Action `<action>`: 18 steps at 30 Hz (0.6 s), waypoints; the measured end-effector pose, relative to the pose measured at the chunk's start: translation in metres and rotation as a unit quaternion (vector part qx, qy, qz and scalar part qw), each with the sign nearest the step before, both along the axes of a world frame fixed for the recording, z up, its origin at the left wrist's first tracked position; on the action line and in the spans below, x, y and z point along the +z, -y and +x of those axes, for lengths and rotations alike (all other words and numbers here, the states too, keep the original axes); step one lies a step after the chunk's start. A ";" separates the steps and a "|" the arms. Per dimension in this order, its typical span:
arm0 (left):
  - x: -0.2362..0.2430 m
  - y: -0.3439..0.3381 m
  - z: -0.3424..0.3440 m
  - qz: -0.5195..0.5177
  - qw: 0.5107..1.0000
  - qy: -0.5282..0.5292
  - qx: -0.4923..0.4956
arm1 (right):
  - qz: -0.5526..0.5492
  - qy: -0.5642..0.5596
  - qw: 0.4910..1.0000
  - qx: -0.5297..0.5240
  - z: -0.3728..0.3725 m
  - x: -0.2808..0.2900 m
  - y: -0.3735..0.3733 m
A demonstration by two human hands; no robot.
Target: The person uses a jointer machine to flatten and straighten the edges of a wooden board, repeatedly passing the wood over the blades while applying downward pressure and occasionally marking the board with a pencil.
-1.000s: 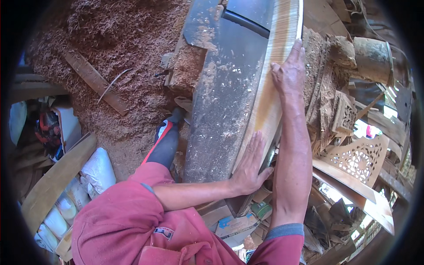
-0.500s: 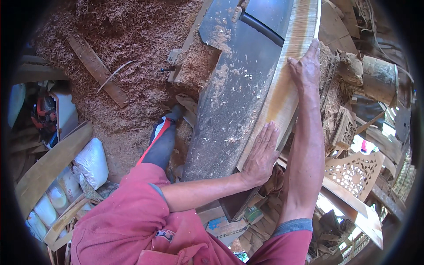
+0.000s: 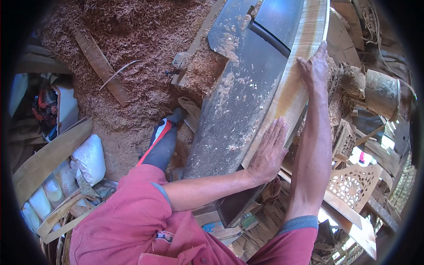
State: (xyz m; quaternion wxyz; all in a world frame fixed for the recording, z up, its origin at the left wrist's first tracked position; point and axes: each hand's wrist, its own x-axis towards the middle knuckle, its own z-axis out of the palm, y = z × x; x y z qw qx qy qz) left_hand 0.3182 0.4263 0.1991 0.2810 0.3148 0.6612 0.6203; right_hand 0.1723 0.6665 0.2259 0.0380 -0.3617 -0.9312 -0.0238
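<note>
A long pale wooden board [image 3: 290, 90] with a brown streak lies along the right side of a dark metal machine table [image 3: 229, 119]. My left hand [image 3: 268, 152] rests flat on the board's near end, fingers stretched out and close together. Farther up, my right hand [image 3: 314, 68] grips the board's right edge, its thumb on the upper face and a finger reaching along the edge. The undersides of its other fingers are hidden. Beyond the hands, the board passes beside a dark slot [image 3: 269, 37] in the table.
Wood shavings [image 3: 145, 44] heap on the floor at the left, with a loose plank [image 3: 100, 66] on them. White sacks [image 3: 89, 159] stand at lower left. A carved openwork panel [image 3: 353, 185] and a dusty metal cylinder [image 3: 382, 95] are on the right.
The whole scene has shifted slightly right in the picture. Both hands keep their places on the board, and I cannot make out any clear sliding of the board against the table.
</note>
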 end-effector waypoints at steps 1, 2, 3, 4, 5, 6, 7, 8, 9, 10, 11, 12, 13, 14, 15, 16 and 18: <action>0.000 -0.001 -0.001 0.001 1.000 0.001 0.000 | 0.009 -0.008 1.000 0.007 0.000 -0.002 -0.004; 0.000 -0.002 -0.002 0.003 1.000 0.001 0.000 | 0.018 -0.016 1.000 0.014 0.001 -0.006 -0.009; 0.000 -0.004 -0.004 0.004 1.000 0.001 0.000 | 0.026 -0.025 0.999 0.021 -0.001 -0.007 -0.010; 0.000 -0.006 -0.006 0.002 1.000 0.001 0.000 | 0.016 -0.014 1.000 0.021 -0.003 -0.005 -0.012; 0.000 -0.008 -0.007 0.001 1.000 0.000 0.001 | 0.005 -0.004 1.000 0.021 -0.005 -0.003 -0.015; 0.000 -0.011 -0.009 0.000 1.000 -0.001 0.001 | -0.006 0.006 1.000 0.022 -0.008 -0.001 -0.016; -0.001 -0.013 -0.010 0.001 1.000 -0.003 0.004 | -0.007 0.004 1.000 0.024 -0.009 -0.001 -0.018; -0.001 -0.015 -0.011 0.003 1.000 -0.006 0.007 | -0.009 0.003 1.000 0.027 -0.011 0.000 -0.019; -0.001 -0.017 -0.013 0.005 1.000 -0.008 0.010 | -0.010 0.002 0.999 0.030 -0.013 0.000 -0.020; -0.001 -0.019 -0.015 0.005 1.000 -0.006 0.010 | -0.015 0.002 1.000 0.027 -0.015 0.001 -0.021; -0.002 -0.021 -0.017 0.005 1.000 -0.004 0.010 | -0.021 0.002 0.999 0.024 -0.018 0.002 -0.023; -0.002 -0.022 -0.018 0.006 1.000 -0.003 0.009 | -0.026 0.002 0.999 0.019 -0.020 0.003 -0.024; -0.002 -0.024 -0.020 0.005 1.000 -0.003 0.008 | -0.025 0.001 0.999 0.019 -0.021 0.001 -0.027; -0.002 -0.025 -0.022 0.005 1.000 -0.003 0.008 | -0.024 0.001 1.000 0.019 -0.022 -0.001 -0.032; -0.002 -0.028 -0.023 0.006 1.000 -0.004 0.009 | -0.022 0.000 1.000 0.021 -0.025 0.000 -0.033; -0.002 -0.030 -0.025 0.004 1.000 -0.007 0.013 | -0.028 -0.004 0.999 0.020 -0.027 0.000 -0.034; -0.001 -0.034 -0.027 0.003 1.000 -0.014 0.020 | -0.038 -0.013 0.999 0.017 -0.032 0.003 -0.035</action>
